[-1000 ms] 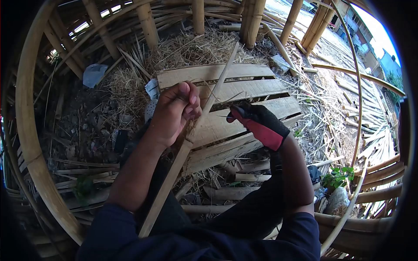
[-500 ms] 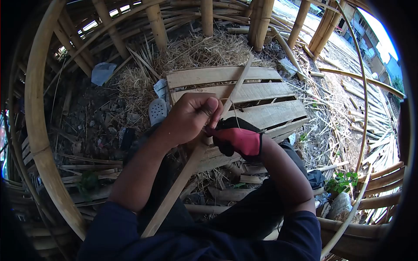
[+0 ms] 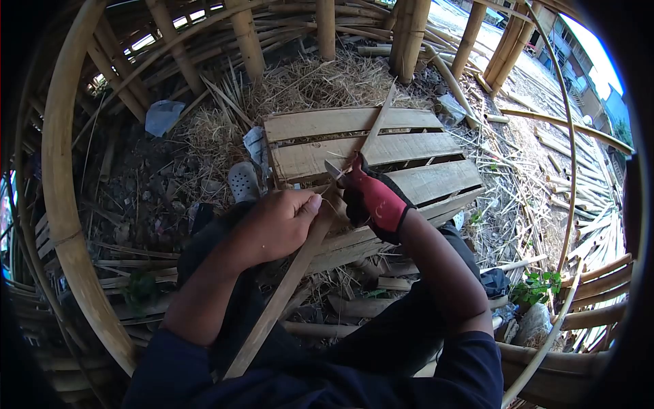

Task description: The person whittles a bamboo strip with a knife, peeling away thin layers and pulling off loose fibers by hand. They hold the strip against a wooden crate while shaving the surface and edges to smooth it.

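Note:
My bare left hand (image 3: 285, 221) is closed in a pinch, thumb against forefinger, with a thin pale fibre (image 3: 325, 199) at its fingertips. My right hand (image 3: 376, 199), in a red and black glove, is wrapped round a small knife. The blade (image 3: 334, 170) points up and left, and the handle is mostly hidden in the glove. A long flat bamboo strip (image 3: 276, 300) runs from my lap, between my hands, to the far side of a slatted wooden crate (image 3: 409, 145). My right hand is over the strip, and my left hand is beside it.
Straw (image 3: 327, 88) and split bamboo cover the ground beyond the crate. Bamboo posts (image 3: 409, 41) stand at the back. A curved bamboo pole (image 3: 61, 204) rises at the left. A grey clog (image 3: 243, 182) sits beside the crate, and bamboo pieces (image 3: 586, 204) lie at the right.
My hands were together over the strip and have come apart. The left moved down and left; the right shifted slightly up and right, and the knife blade now shows.

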The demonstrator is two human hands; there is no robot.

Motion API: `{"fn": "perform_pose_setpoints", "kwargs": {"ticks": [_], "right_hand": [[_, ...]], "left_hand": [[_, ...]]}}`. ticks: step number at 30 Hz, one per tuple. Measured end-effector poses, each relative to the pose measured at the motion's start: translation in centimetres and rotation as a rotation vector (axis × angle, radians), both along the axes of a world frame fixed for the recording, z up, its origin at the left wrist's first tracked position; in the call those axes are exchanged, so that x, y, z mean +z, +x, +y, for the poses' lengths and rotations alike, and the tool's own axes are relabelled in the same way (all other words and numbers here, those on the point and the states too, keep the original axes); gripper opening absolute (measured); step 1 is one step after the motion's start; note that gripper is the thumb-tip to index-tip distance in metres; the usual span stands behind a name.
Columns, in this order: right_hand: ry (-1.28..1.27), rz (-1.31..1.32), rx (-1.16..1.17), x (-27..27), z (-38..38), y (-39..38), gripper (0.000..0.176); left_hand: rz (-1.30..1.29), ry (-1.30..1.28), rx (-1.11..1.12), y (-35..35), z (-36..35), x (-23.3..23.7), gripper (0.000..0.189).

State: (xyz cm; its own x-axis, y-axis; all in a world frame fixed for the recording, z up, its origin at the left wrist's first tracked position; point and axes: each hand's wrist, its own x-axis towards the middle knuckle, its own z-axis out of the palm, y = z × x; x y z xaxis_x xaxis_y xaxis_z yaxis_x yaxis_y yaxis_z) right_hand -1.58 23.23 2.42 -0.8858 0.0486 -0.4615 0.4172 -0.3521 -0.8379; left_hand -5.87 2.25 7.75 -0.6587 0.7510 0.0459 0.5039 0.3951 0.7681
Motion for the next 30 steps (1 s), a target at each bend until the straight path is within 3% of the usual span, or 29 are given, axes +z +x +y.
{"fn": "perform_pose_setpoints", "kwargs": {"ticks": [5,9,12,14,16,17,19,22,26,28,30], "right_hand": [[0.162,0.001,0.062,1.3,0.2,0.6,0.048],[0.245,0.267,0.044,-0.2,0.0,0.8,0.042],[0.722,0.426,0.028,1.7,0.3,0.9,0.036],[1.303,0.810,0.003,0.5,1.1,0.2,0.029],[1.008,0.601,-0.127,2.3,0.1,0.7,0.028],[0.859,0.497,-0.188,3.5,-0.4,1.0,0.027],[0.907,0.435,-0.198,5.5,-0.8,1.9,0.026],[0.873,0.502,-0.264,4.7,-0.3,1.6,0.025],[0.729,0.463,-0.250,4.8,0.2,1.7,0.023],[0.806,0.493,-0.218,4.9,0.2,1.8,0.023],[0.871,0.516,-0.193,5.0,0.1,1.9,0.023]], "left_hand": [[0.146,-0.007,0.070,1.6,0.9,0.3,0.039],[0.209,0.137,0.093,1.4,1.3,-1.0,0.037],[0.146,0.202,0.110,1.4,1.5,-1.5,0.033],[0.093,0.258,0.127,1.5,1.7,-1.8,0.032],[0.072,0.351,0.151,1.7,2.1,-2.2,0.032],[-0.124,0.392,0.161,1.8,2.1,-2.2,0.032],[-0.514,0.467,0.177,1.9,2.1,-2.0,0.035],[-0.636,0.601,0.140,1.3,2.1,-1.6,0.031],[-0.554,0.724,0.141,0.7,3.0,-1.2,0.035],[-0.496,0.745,0.133,0.8,3.6,-1.5,0.043],[-0.047,0.675,0.172,0.6,3.9,-2.5,0.045]]}}
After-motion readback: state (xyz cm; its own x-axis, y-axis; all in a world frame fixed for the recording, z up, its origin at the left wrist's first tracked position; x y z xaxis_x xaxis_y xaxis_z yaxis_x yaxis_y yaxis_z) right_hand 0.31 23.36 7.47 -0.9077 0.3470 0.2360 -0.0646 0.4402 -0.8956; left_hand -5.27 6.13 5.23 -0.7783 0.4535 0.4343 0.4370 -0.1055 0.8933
